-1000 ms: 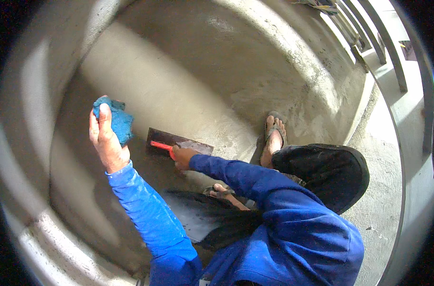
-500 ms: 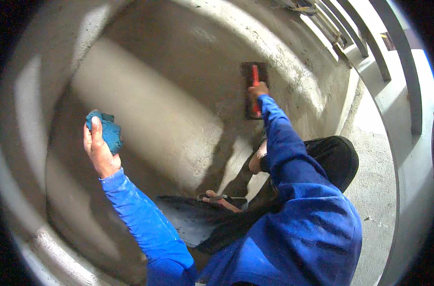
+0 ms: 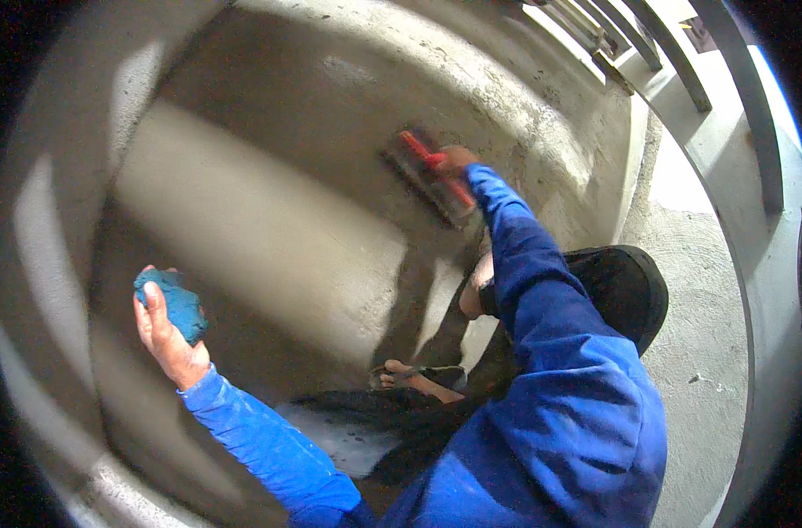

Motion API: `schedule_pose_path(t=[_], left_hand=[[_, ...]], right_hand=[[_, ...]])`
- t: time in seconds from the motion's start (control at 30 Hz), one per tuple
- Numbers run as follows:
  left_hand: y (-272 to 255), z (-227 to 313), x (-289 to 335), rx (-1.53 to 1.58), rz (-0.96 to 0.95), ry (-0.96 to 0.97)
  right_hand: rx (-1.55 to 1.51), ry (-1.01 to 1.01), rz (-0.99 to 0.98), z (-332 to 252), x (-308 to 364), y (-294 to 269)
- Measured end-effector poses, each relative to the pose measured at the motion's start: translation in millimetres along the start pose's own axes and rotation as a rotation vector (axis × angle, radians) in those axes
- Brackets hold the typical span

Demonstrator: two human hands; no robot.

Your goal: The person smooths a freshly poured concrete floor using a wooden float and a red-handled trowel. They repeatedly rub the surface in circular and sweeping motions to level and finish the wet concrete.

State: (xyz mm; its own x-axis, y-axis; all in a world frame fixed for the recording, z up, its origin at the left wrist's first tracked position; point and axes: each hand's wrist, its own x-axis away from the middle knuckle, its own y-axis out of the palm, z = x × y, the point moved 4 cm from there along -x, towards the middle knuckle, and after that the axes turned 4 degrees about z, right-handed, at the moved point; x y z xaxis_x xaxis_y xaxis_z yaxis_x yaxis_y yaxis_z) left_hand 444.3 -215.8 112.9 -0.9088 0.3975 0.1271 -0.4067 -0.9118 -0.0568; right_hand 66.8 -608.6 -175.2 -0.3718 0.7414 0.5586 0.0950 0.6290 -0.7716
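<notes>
My right hand [image 3: 456, 162] is closed round the red handle of a flat plastering trowel [image 3: 415, 172], whose dark rectangular blade lies tilted against the grey mortar surface [image 3: 269, 202]. The trowel is slightly blurred. At the left, my left hand [image 3: 168, 339] grips a blue sponge [image 3: 177, 304], thumb across its near side and fingers behind it. The sponge is held off by itself, apart from the trowel. Bands of light and shadow cross the mortar, which looks smooth in the middle and rougher toward the upper right.
Grey railing bars [image 3: 669, 53] curve along the upper right, beside a pale rough ledge [image 3: 696, 352]. My sandalled foot [image 3: 410, 377] rests on the surface below the trowel, with my bent knee [image 3: 625, 286] to the right. A wall [image 3: 44, 238] rises at the left.
The trowel has swung from upright to a slant, its top end moving left. My left hand with the sponge has shifted lower and slightly left in view.
</notes>
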Motion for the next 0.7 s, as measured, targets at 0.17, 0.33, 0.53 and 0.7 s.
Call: schedule_pose_path(t=[0.17, 0.33, 0.53, 0.7], left_hand=[[19.2, 8.9, -1.2, 0.065, -0.010, 0.007], [49.4, -4.7, -9.7, 0.112, 0.004, -0.052], [47.3, -15.0, -14.4, 0.097, -0.059, -0.079], [48.7, -21.8, -15.0, 0.076, -0.081, -0.101]], right_hand=[[0.250, -0.300, -0.220, -128.7, 101.1, 91.6], [0.286, -0.473, -0.346, -178.1, 191.0, 159.0], [0.175, -0.382, 0.170, -187.4, 191.9, 161.5], [0.154, -0.061, 0.317, -99.6, 85.1, 84.6]])
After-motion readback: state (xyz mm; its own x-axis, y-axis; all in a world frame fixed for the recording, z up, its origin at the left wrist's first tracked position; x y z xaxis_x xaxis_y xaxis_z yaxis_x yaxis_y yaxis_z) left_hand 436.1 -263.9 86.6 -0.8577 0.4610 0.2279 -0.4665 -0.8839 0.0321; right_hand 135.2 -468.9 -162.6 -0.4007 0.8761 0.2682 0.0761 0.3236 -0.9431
